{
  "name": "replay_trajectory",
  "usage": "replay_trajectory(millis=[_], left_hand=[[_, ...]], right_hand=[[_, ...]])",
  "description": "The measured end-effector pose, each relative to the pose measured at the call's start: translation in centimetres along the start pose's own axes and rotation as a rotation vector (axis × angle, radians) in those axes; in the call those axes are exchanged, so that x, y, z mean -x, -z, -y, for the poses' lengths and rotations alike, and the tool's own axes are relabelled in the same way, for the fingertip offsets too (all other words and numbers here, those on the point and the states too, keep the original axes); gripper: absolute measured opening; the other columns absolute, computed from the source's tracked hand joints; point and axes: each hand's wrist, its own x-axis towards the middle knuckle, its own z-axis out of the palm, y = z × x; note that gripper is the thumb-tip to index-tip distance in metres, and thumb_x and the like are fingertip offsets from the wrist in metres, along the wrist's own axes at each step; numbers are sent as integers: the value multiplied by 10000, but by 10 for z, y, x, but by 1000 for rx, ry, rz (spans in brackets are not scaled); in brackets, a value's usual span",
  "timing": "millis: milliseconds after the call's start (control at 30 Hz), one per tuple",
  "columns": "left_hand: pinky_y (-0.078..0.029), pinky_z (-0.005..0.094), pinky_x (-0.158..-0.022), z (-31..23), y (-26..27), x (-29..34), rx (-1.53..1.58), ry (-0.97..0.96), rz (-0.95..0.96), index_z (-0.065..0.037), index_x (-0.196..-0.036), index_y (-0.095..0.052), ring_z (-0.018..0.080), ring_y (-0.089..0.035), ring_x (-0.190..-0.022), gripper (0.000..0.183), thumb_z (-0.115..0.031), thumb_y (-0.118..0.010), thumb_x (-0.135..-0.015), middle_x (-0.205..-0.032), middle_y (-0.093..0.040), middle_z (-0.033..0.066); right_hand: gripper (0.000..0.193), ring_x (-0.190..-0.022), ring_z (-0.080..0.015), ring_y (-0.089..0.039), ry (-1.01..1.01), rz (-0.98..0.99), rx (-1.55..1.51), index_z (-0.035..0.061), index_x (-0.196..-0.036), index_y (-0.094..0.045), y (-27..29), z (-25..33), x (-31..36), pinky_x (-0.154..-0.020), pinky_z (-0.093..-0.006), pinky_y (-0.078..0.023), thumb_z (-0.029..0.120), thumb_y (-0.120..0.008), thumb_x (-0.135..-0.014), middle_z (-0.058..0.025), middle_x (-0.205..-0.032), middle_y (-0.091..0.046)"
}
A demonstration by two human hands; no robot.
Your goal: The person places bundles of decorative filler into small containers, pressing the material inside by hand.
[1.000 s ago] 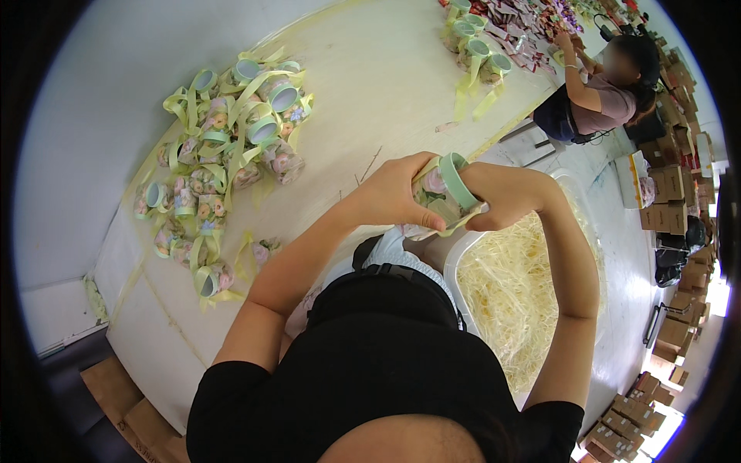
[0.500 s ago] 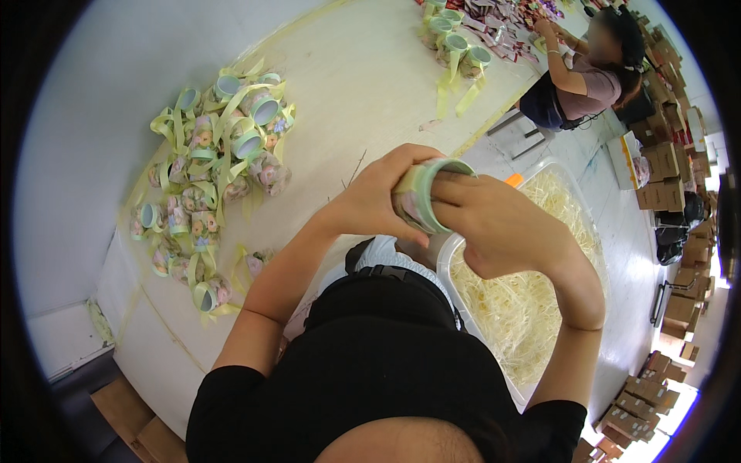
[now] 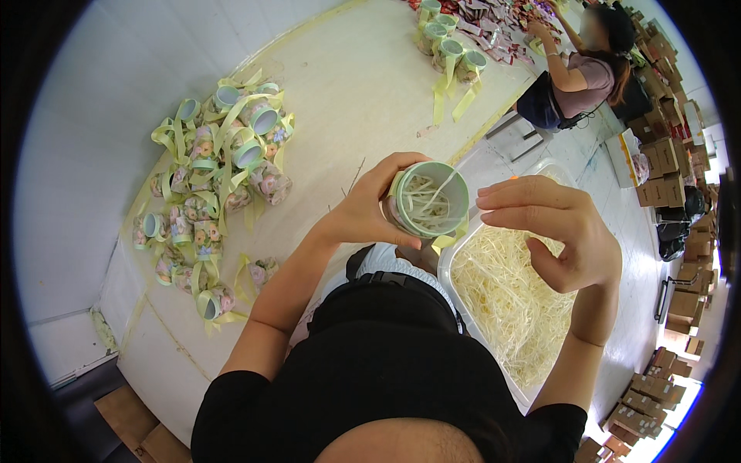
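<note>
My left hand is wrapped round a small round gift box with a pale green rim and a yellow ribbon. Its mouth faces up toward me, and cream paper shreds lie inside. Just right of the rim, my right hand hovers with fingers stretched out and thumb apart, holding nothing. Below that hand stands a clear plastic tub full of the same kind of shreds.
Many similar flowered boxes with yellow ribbons are heaped on the white table at left. More boxes and small packets lie at the far end, by a seated person. Cardboard cartons line the right.
My right hand has come out of the box and moved right, its fingers now apart. The box has tipped its mouth toward me, showing shreds inside.
</note>
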Motion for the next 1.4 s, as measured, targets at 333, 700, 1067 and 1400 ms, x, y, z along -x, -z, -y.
replay_trajectory(millis=[333,700,1067,1400], left_hand=[[-411,344,-929,-19,-6,-5,-387,-223,65,-77,-1215,-452,251,-507,-1087,821,-155,-858,-505,-1168,-507,95],[-417,319,-911,1,-7,6,-286,-157,-74,-70,-1205,-452,204,-506,-1071,830,-177,-872,-497,-1149,-505,70],[-425,346,-920,-5,-19,-2,-528,-240,-134,-83,-1201,-465,266,-503,-1091,799,-123,-835,-494,-1182,-493,96],[-410,384,-920,0,-34,-5,-731,-280,-53,-95,-1180,-466,299,-494,-1083,763,-121,-818,-503,-1161,-511,92]], right_hand=[[225,-972,-216,-572,110,58,501,13,-872,-616,-58,7,-22,-810,-356,-430,43,-628,-649,-82,-876,-598],[284,-890,-286,-598,148,-162,261,-2,-864,-628,-47,3,-9,-773,-399,-460,-44,-570,-589,-140,-928,-608],[309,-733,-214,-601,-87,-236,425,44,-906,-618,-59,8,3,-559,-288,-483,127,-724,-627,-79,-927,-589],[337,-689,-308,-624,-429,650,445,35,-839,-618,-58,-8,-23,-601,-352,-498,346,-694,-734,-123,-737,-617]])
